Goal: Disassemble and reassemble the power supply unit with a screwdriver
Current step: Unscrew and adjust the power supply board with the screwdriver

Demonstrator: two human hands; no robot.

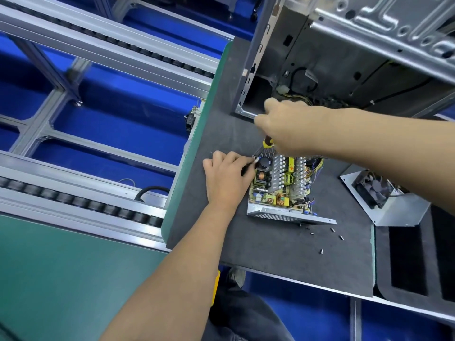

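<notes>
Working a corner screw on the opened power supply unit, which sits on the dark mat.
Right hand grips the screwdriver, tip at the far-left corner; left hand pinches something small there, unidentifiable. Risk: tip slipping onto board parts if angled. Casing holds the circuit board; removed cover holds the fan; loose screws could roll off.

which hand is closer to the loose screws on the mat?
Left. The left hand rests at the power supply's left edge, up-left of the screws; the right hand is farther, above the unit, gripping the screwdriver.
</notes>
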